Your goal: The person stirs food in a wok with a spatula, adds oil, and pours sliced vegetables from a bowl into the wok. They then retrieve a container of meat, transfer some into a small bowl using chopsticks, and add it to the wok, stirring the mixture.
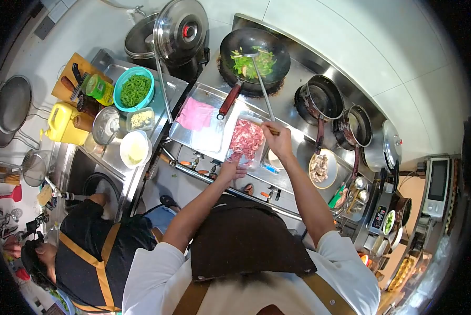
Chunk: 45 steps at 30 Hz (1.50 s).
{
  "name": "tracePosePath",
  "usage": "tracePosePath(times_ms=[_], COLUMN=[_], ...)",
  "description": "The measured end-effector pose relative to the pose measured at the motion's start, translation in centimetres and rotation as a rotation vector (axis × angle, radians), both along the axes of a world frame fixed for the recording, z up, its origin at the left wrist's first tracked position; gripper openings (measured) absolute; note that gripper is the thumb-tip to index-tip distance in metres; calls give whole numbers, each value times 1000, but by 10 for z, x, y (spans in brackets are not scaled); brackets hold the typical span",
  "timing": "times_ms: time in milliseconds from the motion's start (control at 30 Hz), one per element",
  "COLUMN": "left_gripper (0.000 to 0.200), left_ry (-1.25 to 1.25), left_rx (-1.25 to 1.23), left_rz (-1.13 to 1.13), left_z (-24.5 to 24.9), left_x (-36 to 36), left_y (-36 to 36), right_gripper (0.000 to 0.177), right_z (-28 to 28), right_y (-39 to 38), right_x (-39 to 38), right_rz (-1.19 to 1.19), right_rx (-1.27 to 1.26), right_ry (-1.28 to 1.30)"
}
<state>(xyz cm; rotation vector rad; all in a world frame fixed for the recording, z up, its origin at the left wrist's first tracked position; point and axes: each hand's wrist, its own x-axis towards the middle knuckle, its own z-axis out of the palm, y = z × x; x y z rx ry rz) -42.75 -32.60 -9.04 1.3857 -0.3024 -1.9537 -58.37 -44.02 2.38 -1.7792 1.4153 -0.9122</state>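
Observation:
My right hand (278, 140) is closed around the handle end of a long metal wok ladle (262, 86). The ladle's head rests among green vegetable pieces (264, 64) in a black wok (235, 39) on the stove. The wok's reddish handle (229, 101) points toward me, with no hand on it. At the near left edge of a tray of sliced raw meat (247, 137), my left hand (232, 170) has its fingers apart and holds nothing. A pink cloth (195, 114) lies on the metal tray (214, 143) left of the meat.
Two dark saucepans (327, 97) (357, 123) stand right of the wok. Nearer is a plate of cooked food (319, 168). On the left counter are a turquoise bowl of chopped greens (135, 89) and a white bowl (135, 149). A co-worker (93, 252) leans over the sink at left.

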Motion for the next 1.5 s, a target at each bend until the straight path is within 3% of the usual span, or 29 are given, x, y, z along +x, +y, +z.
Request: tracePosePath(times_ms=[33, 100, 167, 300, 367, 433, 600, 767, 833, 867, 967, 1133, 1367, 1433, 1500], left_gripper=[38, 38, 37, 35, 34, 32, 31, 25, 26, 29, 34, 35, 37, 26, 29], left_ry=[-6, -15, 39, 5, -6, -14, -8, 27, 9, -6, 40, 40, 34, -46, -39], left_rx=[2, 0, 7, 8, -60, -61, -56, -123, -114, -105, -83, -73, -90, -104, -100], left_rz=[14, 25, 50, 102, 148, 127, 96, 125, 122, 113, 61, 75, 112, 109, 134], left_z=[-3, -10, -16, -18, -14, -2, -1, -5, -6, -6, -26, -32, -38, -40, -21], left_x=[-1, -2, -2, -6, -7, -5, -3, -4, -3, -4, -4, -6, -7, -11, -10], left_y=[-1, -3, -4, -1, -3, -4, -3, 1, 1, 2, 1, 1, 1, 0, 2], right_gripper=[19, 20, 20, 19, 16, 12, 10, 13, 16, 18, 17, 12, 10, 10, 10], right_z=[-1, -17, -26, -30, -30, -35, -35, -54, -41, -15, -6, -33, -24, -20, -10], right_y=[-8, -16, -16, -5, 7, 23, 64, 91, 81, 74, 48, 45, 58, 59, 60], right_x=[5, 10, 16, 18, 16, 16, 14, 10, 6, 7, 16, 14, 4, -2, -6], right_rz=[-42, -34, -15, 143, 185, 250, 364, 208, -13, -8, 118, 350, 577, 626, 709], right_rx=[-93, -30, 185, -3, 29, -116, 14, 20, 92, 123, -113, -53, -25, -65, -33], right_ry=[-4, 1, 61, 17, 121, 162, 277, 62, -109, -2, 72, 249, 401, 390, 402])
